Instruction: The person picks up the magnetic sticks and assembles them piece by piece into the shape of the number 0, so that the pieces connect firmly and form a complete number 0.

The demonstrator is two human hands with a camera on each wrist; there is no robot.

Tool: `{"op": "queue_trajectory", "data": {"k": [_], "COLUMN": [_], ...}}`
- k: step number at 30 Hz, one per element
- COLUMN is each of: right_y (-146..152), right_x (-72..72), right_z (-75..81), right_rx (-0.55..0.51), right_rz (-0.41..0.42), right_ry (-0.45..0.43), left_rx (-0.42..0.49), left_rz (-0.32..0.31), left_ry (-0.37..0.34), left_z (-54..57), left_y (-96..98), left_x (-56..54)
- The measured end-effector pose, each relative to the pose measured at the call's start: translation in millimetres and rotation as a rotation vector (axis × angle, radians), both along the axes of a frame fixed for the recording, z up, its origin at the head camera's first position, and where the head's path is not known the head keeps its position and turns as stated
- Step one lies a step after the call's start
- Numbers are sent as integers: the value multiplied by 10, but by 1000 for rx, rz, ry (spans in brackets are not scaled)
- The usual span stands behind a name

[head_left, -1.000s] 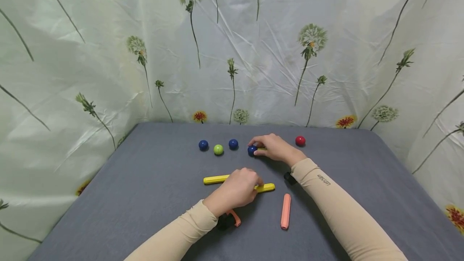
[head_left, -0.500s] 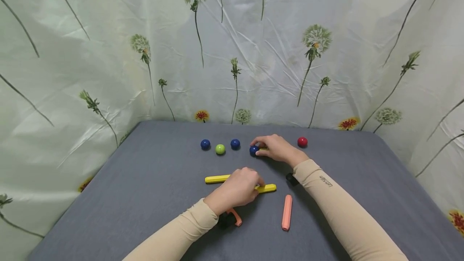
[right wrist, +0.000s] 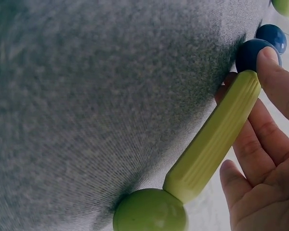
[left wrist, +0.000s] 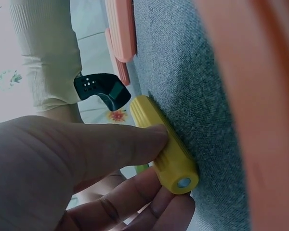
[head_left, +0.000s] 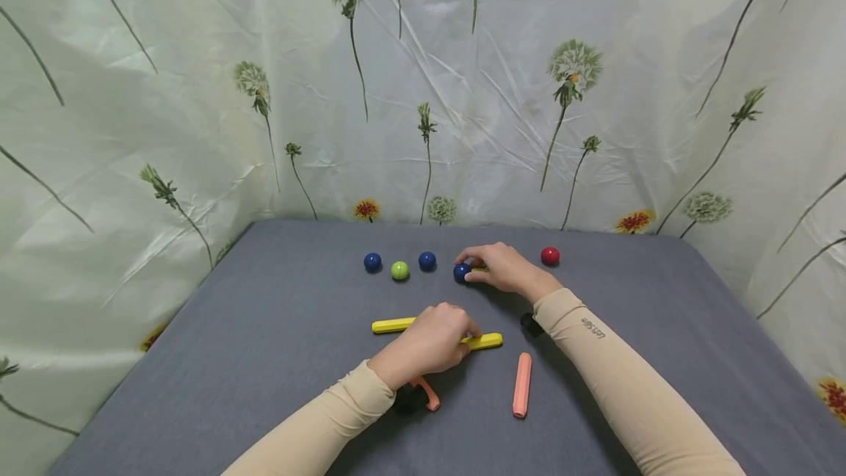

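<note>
My left hand (head_left: 426, 344) pinches a yellow ribbed stick (left wrist: 171, 154) between thumb and fingers, low over the grey cloth; a metal disc shows in its near end. Another yellow stick (head_left: 392, 325) lies left of that hand, partly hidden behind it. Farther back, my right hand (head_left: 499, 268) grips a blue ball (right wrist: 253, 55), thumb on its side. A yellow-green ribbed stick (right wrist: 214, 137) runs from that ball to a green ball (right wrist: 151, 211), which the right hand hides in the head view.
Two more blue balls (head_left: 373, 263) (head_left: 427, 261) and a lime ball (head_left: 399, 271) sit left of the right hand, a red ball (head_left: 550, 256) to its right. One coral stick (head_left: 522, 386) lies in front; another coral piece (head_left: 426, 394) shows under the left wrist.
The head view has shifted slightly. Both hands keep their places and holds.
</note>
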State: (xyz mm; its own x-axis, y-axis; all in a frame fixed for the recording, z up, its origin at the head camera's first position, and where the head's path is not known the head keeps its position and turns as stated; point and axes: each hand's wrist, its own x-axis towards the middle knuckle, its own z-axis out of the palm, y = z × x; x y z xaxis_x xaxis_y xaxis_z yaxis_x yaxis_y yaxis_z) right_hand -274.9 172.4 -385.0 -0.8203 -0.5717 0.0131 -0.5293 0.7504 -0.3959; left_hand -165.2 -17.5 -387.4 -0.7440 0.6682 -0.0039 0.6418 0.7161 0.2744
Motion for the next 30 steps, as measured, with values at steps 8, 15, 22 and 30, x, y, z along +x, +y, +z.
{"op": "queue_trajectory", "data": {"k": [8,15,22,30], "right_y": [9,31,39,24], "right_x": [-24,-17,-49,-38], "right_z": [12,30,33,34], "right_rx": [9,-3,9,10], "right_rz": [-16,-10,0,-13], "right_ry": [-20,-32,-31,-41], "left_rx": [-6,-29,-59,-111], "left_rz": [4,-1,-21,-31], "left_ry": [-35,-52,-66,-65], "left_z": [27,78,138,140], "left_y": [10,28,71,129], "left_x": [-16,-35,-89,-160]}}
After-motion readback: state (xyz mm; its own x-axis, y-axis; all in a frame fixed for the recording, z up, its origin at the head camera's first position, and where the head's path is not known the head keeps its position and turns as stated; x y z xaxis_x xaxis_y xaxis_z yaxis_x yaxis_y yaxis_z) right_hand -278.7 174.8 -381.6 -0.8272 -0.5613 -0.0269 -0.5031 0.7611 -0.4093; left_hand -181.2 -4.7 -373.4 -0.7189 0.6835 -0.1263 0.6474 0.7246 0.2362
